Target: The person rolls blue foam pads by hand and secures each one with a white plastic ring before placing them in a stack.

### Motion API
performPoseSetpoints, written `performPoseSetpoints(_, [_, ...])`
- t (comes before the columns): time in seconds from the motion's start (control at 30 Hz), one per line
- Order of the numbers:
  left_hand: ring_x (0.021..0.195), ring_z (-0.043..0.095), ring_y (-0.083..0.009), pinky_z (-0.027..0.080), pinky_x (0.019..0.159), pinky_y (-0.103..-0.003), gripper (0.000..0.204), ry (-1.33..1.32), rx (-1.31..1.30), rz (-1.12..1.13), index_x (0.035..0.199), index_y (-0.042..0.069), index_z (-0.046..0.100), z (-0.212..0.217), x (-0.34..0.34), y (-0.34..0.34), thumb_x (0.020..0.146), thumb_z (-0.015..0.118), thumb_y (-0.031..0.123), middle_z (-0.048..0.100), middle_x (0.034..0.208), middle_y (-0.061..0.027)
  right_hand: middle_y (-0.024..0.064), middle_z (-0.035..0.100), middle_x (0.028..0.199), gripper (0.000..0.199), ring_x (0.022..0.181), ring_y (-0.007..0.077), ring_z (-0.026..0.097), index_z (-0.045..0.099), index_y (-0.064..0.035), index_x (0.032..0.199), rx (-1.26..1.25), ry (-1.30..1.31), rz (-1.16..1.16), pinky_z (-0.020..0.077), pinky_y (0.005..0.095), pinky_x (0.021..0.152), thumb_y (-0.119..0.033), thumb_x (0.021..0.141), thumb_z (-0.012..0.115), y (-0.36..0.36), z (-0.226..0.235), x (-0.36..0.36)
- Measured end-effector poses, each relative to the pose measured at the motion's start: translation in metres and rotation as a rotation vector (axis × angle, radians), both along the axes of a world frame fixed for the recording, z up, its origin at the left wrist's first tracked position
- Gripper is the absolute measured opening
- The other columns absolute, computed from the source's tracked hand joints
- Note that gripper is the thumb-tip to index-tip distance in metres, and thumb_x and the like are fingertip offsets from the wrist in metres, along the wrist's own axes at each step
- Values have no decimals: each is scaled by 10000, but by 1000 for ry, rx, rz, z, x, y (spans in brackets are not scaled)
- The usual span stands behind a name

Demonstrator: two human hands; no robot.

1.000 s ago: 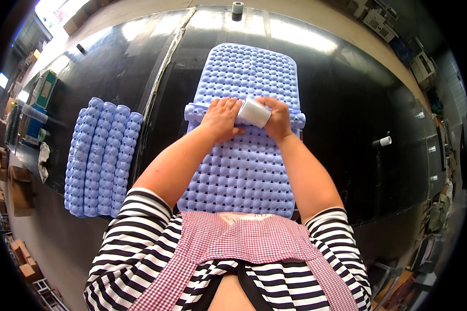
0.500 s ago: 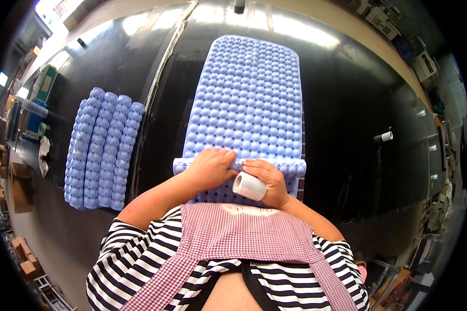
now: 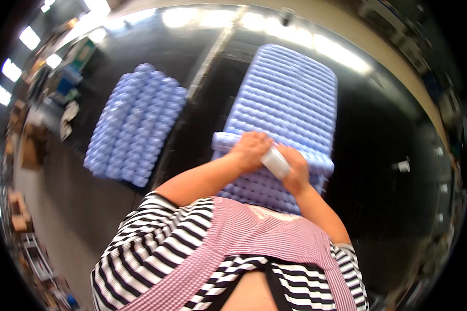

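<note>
A light-blue bath mat (image 3: 290, 88) covered in round bumps lies on the black table, its near end turned up into a narrow roll across its width. My left hand (image 3: 252, 150) is closed over the middle of that rolled end. Beside it, my right hand (image 3: 296, 170) grips a small whitish roll of film (image 3: 276, 163) against its palm, its fingers by the rolled edge. More bumpy blue matting (image 3: 259, 191) shows between the rolled end and my apron. Motion blur softens the fingertips.
Several rolled blue mats (image 3: 137, 124) lie side by side on the left part of the black table (image 3: 384, 119). A pale seam strip (image 3: 213, 52) runs between them and the mat. A small white roll (image 3: 402, 166) sits at the right, and cardboard boxes (image 3: 33, 147) stand off to the left.
The whole view has tilted and shifted, so mats and table appear farther right. Both hands stay at the rolled end, and more blue matting shows on its near side.
</note>
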State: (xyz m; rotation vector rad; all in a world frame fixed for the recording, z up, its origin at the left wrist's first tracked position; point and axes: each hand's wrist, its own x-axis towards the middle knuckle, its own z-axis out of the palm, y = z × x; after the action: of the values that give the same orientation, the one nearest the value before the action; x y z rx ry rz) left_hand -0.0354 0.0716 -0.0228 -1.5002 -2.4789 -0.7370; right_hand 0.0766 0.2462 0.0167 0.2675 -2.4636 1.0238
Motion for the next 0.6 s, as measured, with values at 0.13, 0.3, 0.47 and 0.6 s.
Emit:
performPoseSetpoints(0.13, [1113, 603, -353, 463, 950, -492, 493, -143, -218, 98, 1123, 84, 646, 20, 3, 9, 825, 778, 454, 636, 1153, -165, 206, 753, 1027, 282, 910, 285, 752, 716, 79, 1084, -949, -583, 269, 613, 397, 828, -112, 877, 723, 13, 41, 63])
performPoseSetpoints(0.3, [1111, 623, -369, 483, 942, -511, 496, -318, -131, 121, 1170, 92, 655, 56, 0, -11, 831, 797, 424, 661, 1115, -142, 98, 725, 921, 236, 776, 184, 708, 718, 34, 1067, -898, -384, -199, 605, 337, 738, -157, 992, 601, 72, 38, 107])
performPoseSetpoints(0.47, [968, 624, -362, 476, 861, -477, 503, 249, 300, 577, 1243, 59, 645, 164, -20, -156, 801, 795, 245, 657, 998, -141, 46, 671, 893, 149, 741, 159, 676, 609, -94, 1105, -662, -512, -731, 548, 276, 598, -138, 1020, 495, 179, -7, 197])
performPoseSetpoints(0.6, [1057, 624, -340, 472, 904, -497, 495, 508, 1, 1223, 1312, 158, 623, 197, -47, -275, 856, 753, 298, 647, 1111, -110, 33, 658, 838, 200, 652, 119, 620, 658, -84, 1065, -525, -581, -1082, 463, 242, 525, -192, 971, 518, 227, -43, 262])
